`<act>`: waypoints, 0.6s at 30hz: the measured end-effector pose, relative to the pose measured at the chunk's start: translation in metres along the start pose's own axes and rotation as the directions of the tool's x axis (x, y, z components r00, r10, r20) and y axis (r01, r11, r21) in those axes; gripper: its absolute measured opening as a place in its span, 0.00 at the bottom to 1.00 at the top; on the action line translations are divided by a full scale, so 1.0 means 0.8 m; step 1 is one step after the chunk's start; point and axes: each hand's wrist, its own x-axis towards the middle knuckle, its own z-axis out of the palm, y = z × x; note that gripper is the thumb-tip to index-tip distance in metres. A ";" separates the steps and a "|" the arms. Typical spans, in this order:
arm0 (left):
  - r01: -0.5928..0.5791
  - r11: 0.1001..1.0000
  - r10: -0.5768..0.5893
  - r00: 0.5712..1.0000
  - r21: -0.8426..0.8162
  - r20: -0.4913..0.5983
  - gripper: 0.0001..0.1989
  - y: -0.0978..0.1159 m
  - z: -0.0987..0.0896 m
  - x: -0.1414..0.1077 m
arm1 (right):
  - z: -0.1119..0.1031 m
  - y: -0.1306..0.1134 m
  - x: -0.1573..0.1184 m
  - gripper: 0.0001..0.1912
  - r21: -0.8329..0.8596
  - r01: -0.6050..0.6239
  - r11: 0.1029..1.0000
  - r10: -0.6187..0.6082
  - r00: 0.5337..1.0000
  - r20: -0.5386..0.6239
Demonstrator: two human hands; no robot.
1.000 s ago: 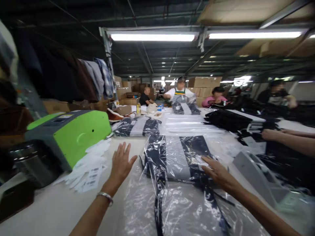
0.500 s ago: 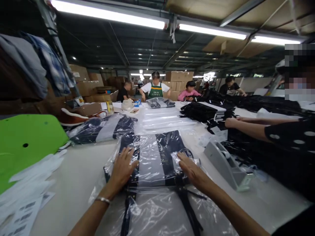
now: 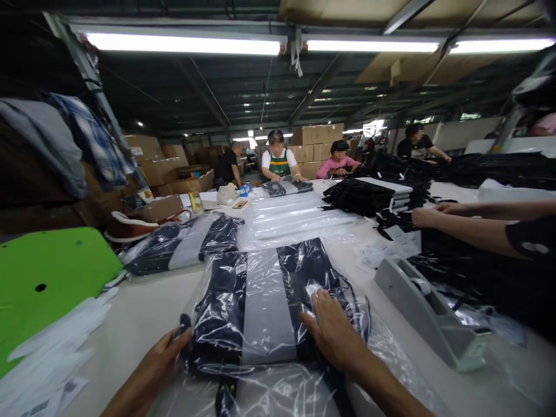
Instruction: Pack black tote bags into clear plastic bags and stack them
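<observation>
A folded dark garment with a grey band (image 3: 267,307) lies in a clear plastic bag in front of me. Dark straps hang from its near side under the plastic. My left hand (image 3: 163,356) is at the package's left edge, fingers closed around a dark strap end there. Flat on the right part of the package rests my right hand (image 3: 332,327), fingers spread, with nothing gripped. Another bagged garment (image 3: 185,243) lies behind to the left.
A grey tape dispenser (image 3: 428,313) stands at right, near a co-worker's forearms (image 3: 464,223) and a black garment stack (image 3: 376,194). Clear bags (image 3: 295,217) lie beyond the package. At left are a green board (image 3: 56,284) and white gloves (image 3: 65,333). People work across the table.
My left hand has moved off the top of the package to its left edge and closed on the strap. My right hand has shifted slightly nearer. The green-aproned person now leans over a package.
</observation>
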 end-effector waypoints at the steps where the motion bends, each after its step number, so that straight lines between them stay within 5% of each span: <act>1: 0.026 0.999 -0.026 1.000 0.023 -0.015 0.31 0.000 0.001 0.000 | -0.001 -0.001 -0.003 0.41 -0.030 0.033 0.999 -0.033 0.999 -0.026; 4: 0.073 0.997 -0.073 0.997 0.041 -0.008 0.32 0.001 0.003 0.008 | -0.004 -0.003 -0.003 0.41 -0.085 0.080 0.993 -0.083 0.996 -0.038; 7: 0.093 0.996 -0.092 0.989 -0.008 0.117 0.30 0.006 0.009 0.015 | 0.005 -0.001 0.001 0.37 -0.116 0.074 0.990 -0.074 0.997 0.004; 13: 0.293 0.949 -0.236 0.905 -0.116 0.354 0.22 0.012 0.027 0.008 | 0.028 0.007 0.002 0.36 -0.202 0.058 0.978 -0.064 0.998 -0.027; 16: 0.269 0.937 -0.183 0.920 -0.222 0.347 0.17 0.011 0.033 0.000 | 0.027 0.009 -0.001 0.36 -0.186 0.049 0.981 -0.056 0.998 -0.035; 18: 0.147 0.943 -0.058 0.956 -0.300 0.286 0.13 0.020 0.041 -0.012 | 0.023 0.006 -0.005 0.36 -0.135 0.034 0.990 -0.038 0.999 -0.027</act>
